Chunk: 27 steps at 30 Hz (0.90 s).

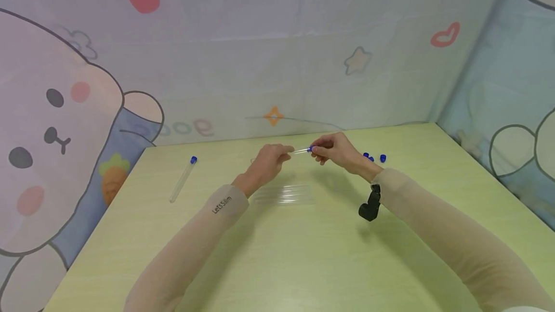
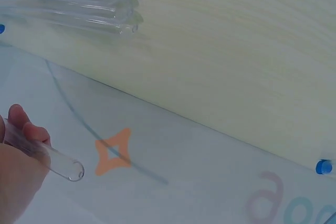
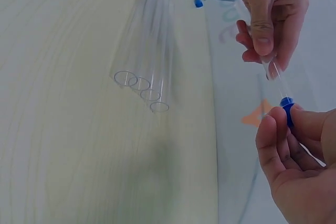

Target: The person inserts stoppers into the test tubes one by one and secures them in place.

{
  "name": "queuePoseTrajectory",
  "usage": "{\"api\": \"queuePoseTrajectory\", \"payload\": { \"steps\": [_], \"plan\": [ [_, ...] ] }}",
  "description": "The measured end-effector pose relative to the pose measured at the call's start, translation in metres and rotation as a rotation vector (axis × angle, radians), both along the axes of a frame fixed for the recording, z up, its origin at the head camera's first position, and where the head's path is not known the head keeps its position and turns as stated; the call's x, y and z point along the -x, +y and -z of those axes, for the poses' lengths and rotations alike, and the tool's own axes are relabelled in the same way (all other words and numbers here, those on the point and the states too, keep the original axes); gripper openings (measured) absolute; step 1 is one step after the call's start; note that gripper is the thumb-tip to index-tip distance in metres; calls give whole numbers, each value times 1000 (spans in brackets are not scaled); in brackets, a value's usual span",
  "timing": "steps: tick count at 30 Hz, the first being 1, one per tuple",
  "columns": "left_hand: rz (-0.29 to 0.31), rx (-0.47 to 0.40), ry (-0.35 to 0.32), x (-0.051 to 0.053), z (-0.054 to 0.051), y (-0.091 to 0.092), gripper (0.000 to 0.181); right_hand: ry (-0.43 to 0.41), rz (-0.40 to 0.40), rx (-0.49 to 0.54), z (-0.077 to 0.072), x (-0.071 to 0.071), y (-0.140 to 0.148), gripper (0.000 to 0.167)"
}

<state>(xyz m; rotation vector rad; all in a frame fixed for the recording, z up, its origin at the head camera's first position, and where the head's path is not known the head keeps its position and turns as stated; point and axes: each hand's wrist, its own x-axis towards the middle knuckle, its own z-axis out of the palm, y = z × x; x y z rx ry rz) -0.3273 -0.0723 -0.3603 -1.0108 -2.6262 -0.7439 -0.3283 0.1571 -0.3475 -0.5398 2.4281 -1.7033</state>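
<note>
One clear tube (image 1: 301,151) is held up off the tabletop (image 1: 303,259), spanning the gap between the two hands. The left grip (image 1: 267,162) is closed round its body, hiding much of it; the rounded end pokes out past the hand in the left wrist view. The right grip (image 1: 339,152) pinches one blue cap (image 1: 310,149) at the tube's other end, thumb against fingers, and how far the cap is seated cannot be told.

Nearer the person, four uncapped tubes (image 1: 289,195) lie side by side; their four open rims show in the right wrist view, while from the head they blur together. Well apart to the left lies one capped tube (image 1: 182,180). Beyond the right hand sit three loose caps (image 1: 383,158), two close together and partly hidden by that hand, one just beside them. In the left wrist view a blue bit is cut off at the left edge. Behind hangs a printed cloth (image 1: 243,66), its lettering faint.
</note>
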Motion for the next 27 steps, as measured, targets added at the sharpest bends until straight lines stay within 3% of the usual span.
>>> {"api": "queuePoseTrajectory", "payload": {
  "steps": [17, 23, 27],
  "plan": [
    [-17, -22, 69, -2, 1, -1, 27, -115, 10, 152, -6, -2, -5, 30],
    [22, 15, 60, 0, -1, -3, 27, -117, 1, 48, -5, -2, -3, 28],
    [25, 0, 37, 0, 2, -8, 26, -62, -32, -70, -4, 0, -4, 32]
  ]
}}
